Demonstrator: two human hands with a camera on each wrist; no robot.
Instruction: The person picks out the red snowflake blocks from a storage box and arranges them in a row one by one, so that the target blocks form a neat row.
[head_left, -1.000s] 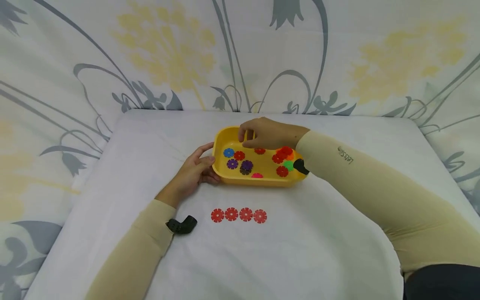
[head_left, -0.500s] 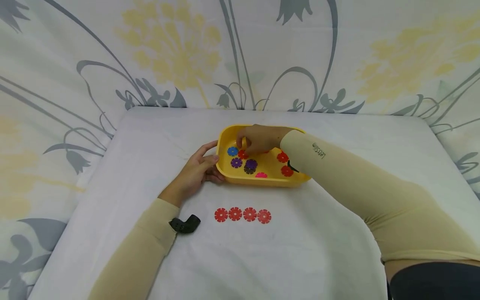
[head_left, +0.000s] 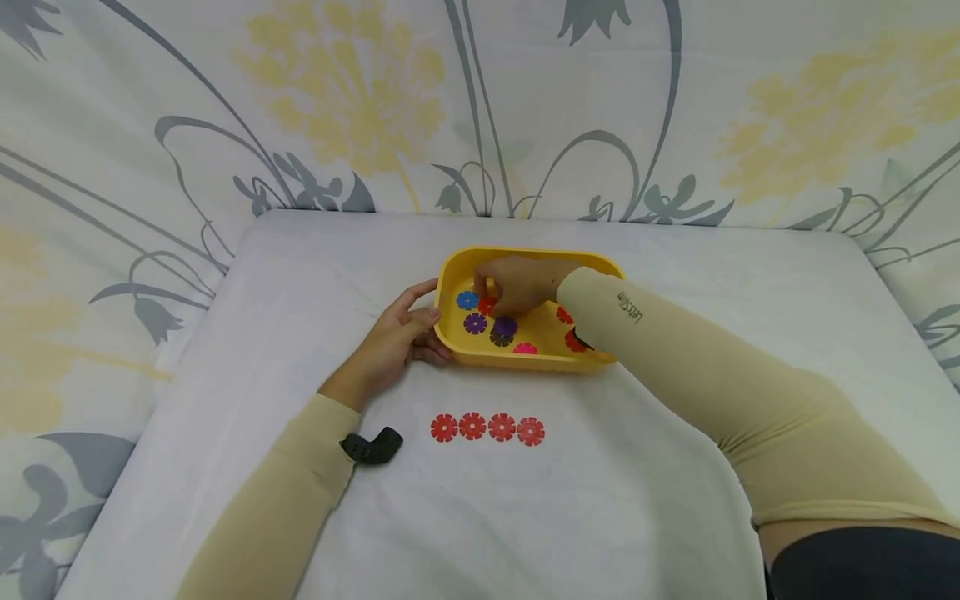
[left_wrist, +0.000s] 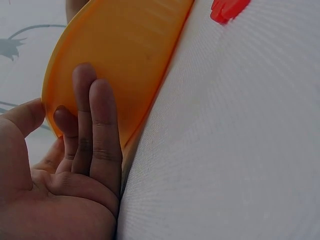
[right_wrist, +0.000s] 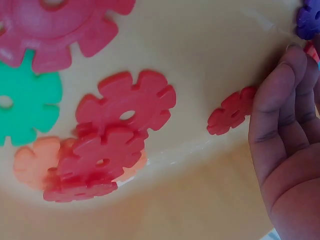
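Note:
A yellow tray (head_left: 547,364) holds flat, notched flower-shaped discs. My left hand (head_left: 393,337) holds the tray's left end, thumb at the rim and several fingers along the outer wall. Inside the tray is my right hand (head_left: 517,283), fingers bent down, with thumb and fingertips right at a red disc (head_left: 487,306); I cannot tell if they pinch it. Close to that disc lie a blue disc (head_left: 467,300) and purple discs (head_left: 476,323). In the right wrist view, overlapping red discs (right_wrist: 132,102), an orange disc (right_wrist: 35,160) and a green disc (right_wrist: 32,100) show.
In front of the tray, several red discs (head_left: 472,426) lie in a row on the white cloth (head_left: 480,517). A pink disc (head_left: 525,348) rests against the tray's near wall. Patterned fabric (head_left: 360,100) rises behind the table.
My right hand has gone down into the tray, to the red disc beside the blue one. My left hand keeps its place at the tray's left end. The head view has shifted slightly.

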